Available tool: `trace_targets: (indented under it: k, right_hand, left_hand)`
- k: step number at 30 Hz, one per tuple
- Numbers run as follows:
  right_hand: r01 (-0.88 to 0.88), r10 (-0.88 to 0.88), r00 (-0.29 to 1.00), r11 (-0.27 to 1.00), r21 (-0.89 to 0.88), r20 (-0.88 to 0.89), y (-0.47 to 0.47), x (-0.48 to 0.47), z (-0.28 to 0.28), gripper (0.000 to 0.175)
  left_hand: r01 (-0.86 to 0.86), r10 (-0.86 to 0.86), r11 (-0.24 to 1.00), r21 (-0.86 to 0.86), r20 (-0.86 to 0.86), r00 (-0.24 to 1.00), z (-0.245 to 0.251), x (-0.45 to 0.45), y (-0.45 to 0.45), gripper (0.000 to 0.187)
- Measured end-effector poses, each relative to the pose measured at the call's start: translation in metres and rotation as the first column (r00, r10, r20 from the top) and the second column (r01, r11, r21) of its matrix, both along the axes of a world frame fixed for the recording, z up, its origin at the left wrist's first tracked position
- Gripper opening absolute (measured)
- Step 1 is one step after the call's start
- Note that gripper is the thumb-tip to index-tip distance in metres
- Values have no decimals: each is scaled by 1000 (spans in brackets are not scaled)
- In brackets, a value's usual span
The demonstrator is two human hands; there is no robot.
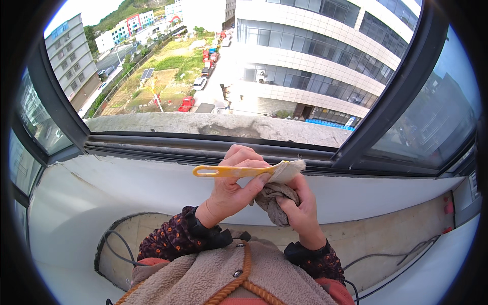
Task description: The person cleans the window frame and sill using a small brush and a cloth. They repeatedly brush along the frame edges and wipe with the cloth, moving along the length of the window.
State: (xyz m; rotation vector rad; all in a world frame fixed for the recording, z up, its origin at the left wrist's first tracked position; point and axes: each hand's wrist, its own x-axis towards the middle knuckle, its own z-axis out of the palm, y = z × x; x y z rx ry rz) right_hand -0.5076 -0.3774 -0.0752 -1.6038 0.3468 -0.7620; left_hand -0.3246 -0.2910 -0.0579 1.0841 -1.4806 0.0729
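In my left hand (pixel 237 179) is a small brush (pixel 244 171) with a yellow plastic handle and pale bristles. The handle lies across my fingers, its looped end to the left. The bristles, splayed at the tip, point right. My right hand (pixel 303 207) is closed around a crumpled grey-brown cloth (pixel 277 202), just under the bristles. The cloth touches or nearly touches the brush head; my fingers hide part of both. Beyond my hands runs the dark metal track (pixel 206 146) of the window frame.
A rough concrete ledge (pixel 175 124) lies outside the window opening. Glass panes (pixel 431 118) stand to the right and left. Below the track is a white wall (pixel 126 183). Grey cables (pixel 381 254) lie on the tiled floor (pixel 354 240).
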Motion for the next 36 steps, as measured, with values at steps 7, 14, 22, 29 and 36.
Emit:
trace_targets:
  k: [7,14,22,29,36]
  right_hand:
    - [-77,69,985,996,51,156,-11,-1,-8,30]
    - [36,-35,999,999,-23,23,-19,3,-13,32]
    - [646,-646,728,534,-546,230,-47,-31,6,32]
    - [500,-655,722,273,-822,222,-76,-5,-15,31]
    - [553,-504,806,455,-698,310,-100,-26,-33,35]
  left_hand:
    - [252,-202,944,213,-231,952,7,4,19,22]
    - [307,-169,906,292,-417,893,12,42,50,15]
    - [155,-69,971,184,-403,913,5,92,48,12]
    - [175,-146,971,165,-176,974,7,82,10,21]
    - [166,-106,966,198,-282,954,17,53,-20,19]
